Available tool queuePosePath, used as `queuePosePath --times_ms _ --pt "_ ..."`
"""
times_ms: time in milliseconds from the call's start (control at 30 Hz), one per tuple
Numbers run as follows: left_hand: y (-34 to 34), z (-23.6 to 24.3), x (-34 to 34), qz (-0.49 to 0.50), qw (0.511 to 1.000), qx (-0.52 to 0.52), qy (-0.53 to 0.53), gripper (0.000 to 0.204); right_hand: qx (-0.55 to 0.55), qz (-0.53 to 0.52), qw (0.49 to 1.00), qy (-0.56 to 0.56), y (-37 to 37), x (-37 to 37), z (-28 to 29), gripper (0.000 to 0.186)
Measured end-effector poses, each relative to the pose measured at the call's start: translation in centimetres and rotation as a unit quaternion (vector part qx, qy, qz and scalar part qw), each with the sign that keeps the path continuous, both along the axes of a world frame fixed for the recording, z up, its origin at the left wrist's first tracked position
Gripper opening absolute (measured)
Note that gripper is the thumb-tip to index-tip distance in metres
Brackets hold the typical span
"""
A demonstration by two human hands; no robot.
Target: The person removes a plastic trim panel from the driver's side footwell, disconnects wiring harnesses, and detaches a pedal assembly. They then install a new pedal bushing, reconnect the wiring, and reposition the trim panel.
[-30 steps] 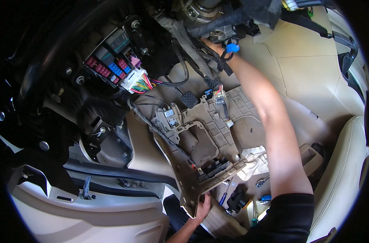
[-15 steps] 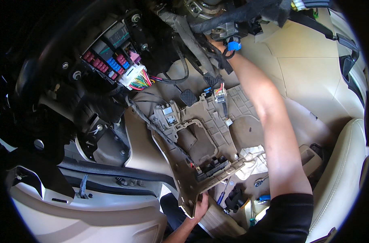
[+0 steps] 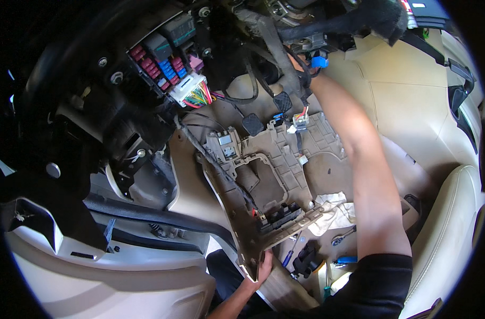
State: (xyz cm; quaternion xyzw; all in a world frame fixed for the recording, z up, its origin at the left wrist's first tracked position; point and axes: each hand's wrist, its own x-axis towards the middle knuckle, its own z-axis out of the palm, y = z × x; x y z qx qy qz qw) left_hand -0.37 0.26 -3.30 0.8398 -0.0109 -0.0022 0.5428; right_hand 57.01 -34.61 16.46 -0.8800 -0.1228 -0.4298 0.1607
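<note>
Panel (image 3: pixel 294 178) corner clamped in L hand (image 3: pixel 264 268), rest fwd (R hand (image 3: pixel 294 61) grip unclear)

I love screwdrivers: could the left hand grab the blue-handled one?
Probably yes: the screwdriver lies near the left hand with the way looking free, but that hand must first release the beige panel.

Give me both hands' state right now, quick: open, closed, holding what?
Left hand: closed on the lower edge of the beige panel.
Right hand: mostly hidden behind the cables; cannot tell whether open or closed.
</note>
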Motion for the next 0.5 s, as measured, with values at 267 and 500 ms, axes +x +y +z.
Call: queuePosePath --times_ms 267,500 --pt "0.5 -3.2 0.3 0.042 0.998 -0.047 -0.031 0.020 -0.005 -0.009 1.000 -0.001 0.0 0.6 0.3 0.042" --pt "0.4 -2.3 0.6 0.062 0.993 0.005 -0.100 0.018 -0.014 -0.018 1.000 0.014 -0.1 0.0 0.8 0.043"
